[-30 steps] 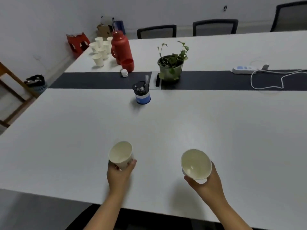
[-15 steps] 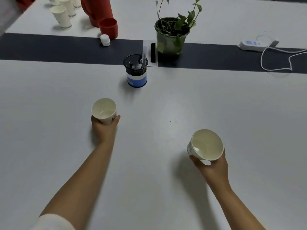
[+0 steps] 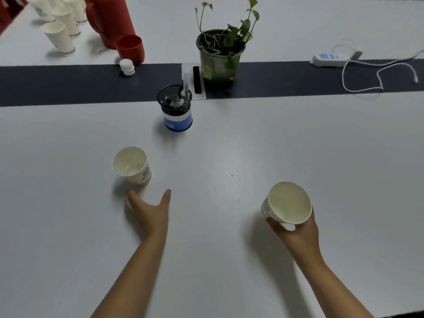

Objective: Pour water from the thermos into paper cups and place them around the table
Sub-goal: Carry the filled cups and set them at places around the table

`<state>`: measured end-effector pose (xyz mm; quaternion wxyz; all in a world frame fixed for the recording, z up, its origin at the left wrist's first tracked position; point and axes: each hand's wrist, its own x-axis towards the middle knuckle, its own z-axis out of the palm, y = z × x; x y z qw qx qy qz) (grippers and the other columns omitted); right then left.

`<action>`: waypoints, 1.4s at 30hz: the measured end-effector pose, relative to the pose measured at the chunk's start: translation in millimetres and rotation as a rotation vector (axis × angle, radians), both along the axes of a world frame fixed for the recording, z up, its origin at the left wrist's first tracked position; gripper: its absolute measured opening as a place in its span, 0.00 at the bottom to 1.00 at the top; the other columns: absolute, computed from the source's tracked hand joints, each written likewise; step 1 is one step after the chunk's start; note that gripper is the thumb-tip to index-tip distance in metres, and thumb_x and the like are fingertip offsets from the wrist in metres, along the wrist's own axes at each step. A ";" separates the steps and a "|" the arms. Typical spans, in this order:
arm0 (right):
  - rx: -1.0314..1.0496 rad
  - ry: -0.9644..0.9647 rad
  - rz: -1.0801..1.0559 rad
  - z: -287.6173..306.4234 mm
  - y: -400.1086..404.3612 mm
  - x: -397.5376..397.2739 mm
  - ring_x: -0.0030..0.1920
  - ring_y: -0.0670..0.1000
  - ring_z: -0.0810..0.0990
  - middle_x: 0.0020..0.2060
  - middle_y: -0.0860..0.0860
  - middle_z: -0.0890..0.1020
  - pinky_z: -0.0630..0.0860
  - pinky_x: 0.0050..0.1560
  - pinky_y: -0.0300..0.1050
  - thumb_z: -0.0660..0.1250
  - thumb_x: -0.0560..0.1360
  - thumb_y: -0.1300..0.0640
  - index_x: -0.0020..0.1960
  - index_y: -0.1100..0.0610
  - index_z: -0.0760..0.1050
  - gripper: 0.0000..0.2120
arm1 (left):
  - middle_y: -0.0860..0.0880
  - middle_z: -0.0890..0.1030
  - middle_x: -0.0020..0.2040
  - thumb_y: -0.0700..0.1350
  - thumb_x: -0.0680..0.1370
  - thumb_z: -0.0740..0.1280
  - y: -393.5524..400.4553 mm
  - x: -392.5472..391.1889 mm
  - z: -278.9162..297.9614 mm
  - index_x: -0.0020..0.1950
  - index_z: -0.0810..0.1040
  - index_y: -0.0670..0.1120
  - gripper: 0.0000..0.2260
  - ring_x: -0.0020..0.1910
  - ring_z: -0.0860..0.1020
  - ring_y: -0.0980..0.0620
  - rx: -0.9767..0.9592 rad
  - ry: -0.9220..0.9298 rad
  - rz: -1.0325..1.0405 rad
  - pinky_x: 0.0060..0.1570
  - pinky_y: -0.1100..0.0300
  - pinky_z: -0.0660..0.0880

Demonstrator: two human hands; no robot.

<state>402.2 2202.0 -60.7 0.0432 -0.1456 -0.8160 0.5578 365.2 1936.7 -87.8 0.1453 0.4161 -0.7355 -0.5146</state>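
A white paper cup point(image 3: 132, 165) with water in it stands on the white table point(image 3: 68, 226), left of centre. My left hand point(image 3: 150, 211) lies just behind it, fingers spread, holding nothing. My right hand point(image 3: 298, 230) grips a second paper cup point(image 3: 286, 203) from below, lifted slightly and tilted toward me. The red thermos point(image 3: 104, 17) stands at the far left, with its red lid cup point(image 3: 130, 49) and white stopper point(image 3: 126, 67) beside it. Several more paper cups point(image 3: 60, 26) cluster left of the thermos.
A black and blue pen holder point(image 3: 176, 111) stands beyond the left cup. Behind it is a potted plant point(image 3: 220, 51) on the table's dark centre strip point(image 3: 68, 83). A white power strip point(image 3: 328, 59) with a looped cable lies at the far right.
My left hand has let go of its cup, which now stands on the table, and drawn back toward me. The right hand still holds its cup. The view has moved closer.
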 end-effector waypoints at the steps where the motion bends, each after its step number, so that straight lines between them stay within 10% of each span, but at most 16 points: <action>1: -0.007 -0.001 -0.013 -0.3 3.5 -1.7 0.46 0.24 0.70 0.47 0.33 0.73 0.65 0.43 0.29 0.77 0.60 0.63 0.49 0.36 0.65 0.31 | 0.39 0.59 0.72 0.40 0.69 0.74 18.5 14.6 0.4 0.71 0.58 0.37 0.36 0.69 0.63 0.39 -0.021 0.024 -0.047 0.68 0.44 0.63; 10: -0.001 0.065 -0.209 6.6 114.3 -44.4 0.45 0.23 0.71 0.46 0.32 0.72 0.67 0.38 0.18 0.76 0.62 0.61 0.50 0.37 0.64 0.30 | 0.48 0.58 0.74 0.42 0.76 0.65 165.7 7.2 -0.5 0.70 0.64 0.43 0.24 0.74 0.53 0.52 -0.241 0.038 -0.872 0.67 0.65 0.52; 19: 0.056 0.011 -0.228 -4.8 257.8 -120.1 0.50 0.48 0.73 0.47 0.42 0.73 0.67 0.48 0.41 0.75 0.64 0.61 0.58 0.50 0.64 0.28 | 0.47 0.41 0.77 0.53 0.80 0.51 267.6 -22.1 -19.5 0.75 0.47 0.45 0.27 0.68 0.27 0.53 -0.653 -0.215 -1.037 0.67 0.60 0.28; 42: -0.013 0.040 -0.305 -40.7 308.7 -179.3 0.60 0.49 0.72 0.63 0.53 0.72 0.67 0.57 0.39 0.75 0.65 0.58 0.66 0.58 0.61 0.35 | 0.48 0.49 0.77 0.55 0.74 0.45 288.7 -23.8 -19.4 0.75 0.52 0.44 0.31 0.69 0.35 0.60 -0.778 -0.347 -0.986 0.66 0.65 0.28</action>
